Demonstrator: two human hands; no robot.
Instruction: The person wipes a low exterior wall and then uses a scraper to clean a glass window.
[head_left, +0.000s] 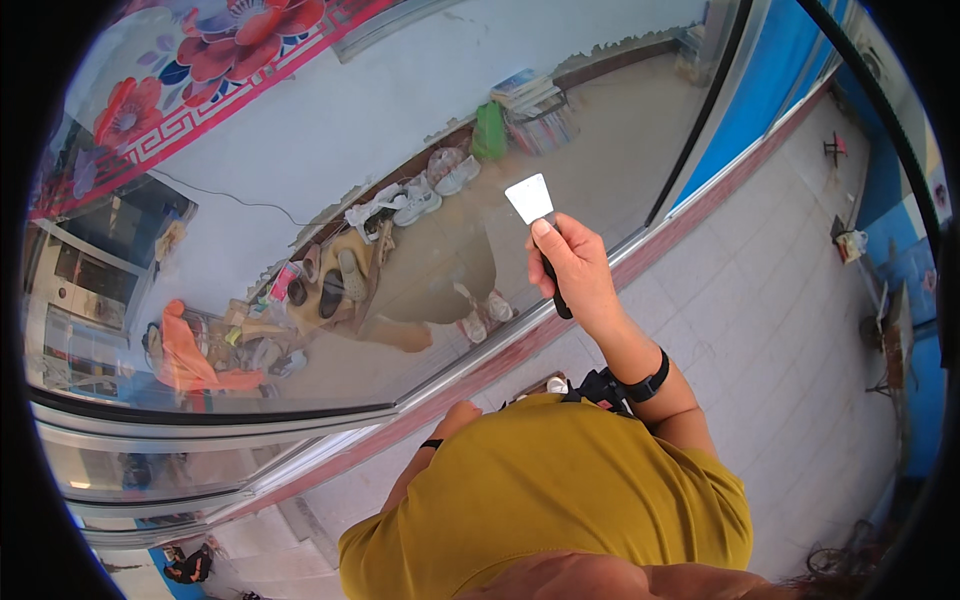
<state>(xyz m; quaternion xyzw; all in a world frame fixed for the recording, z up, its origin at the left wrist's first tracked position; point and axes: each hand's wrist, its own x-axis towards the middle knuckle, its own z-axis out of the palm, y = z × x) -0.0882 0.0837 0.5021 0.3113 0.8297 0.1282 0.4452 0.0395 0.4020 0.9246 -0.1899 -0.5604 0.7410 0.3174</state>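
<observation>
My right hand (574, 266) grips the black handle of a putty knife with a broad, pale blade (531, 198). The blade points up and away from me, in front of a large glass pane (442, 255); whether it touches the glass I cannot tell. Low at my waist, my left hand (459, 414) is mostly hidden by my mustard-yellow shirt, and its fingers cannot be made out. A metal frame (457, 352) edges the pane along its lower side.
Through the glass, shoes (345, 281), a bundle of orange cloth (184, 349) and stacked books (525, 94) are visible along a wall. A red-brown sill (517, 337) runs below the frame. Pale tiled floor (720, 352) stretches to my right, with a small stool (835, 148) farther off.
</observation>
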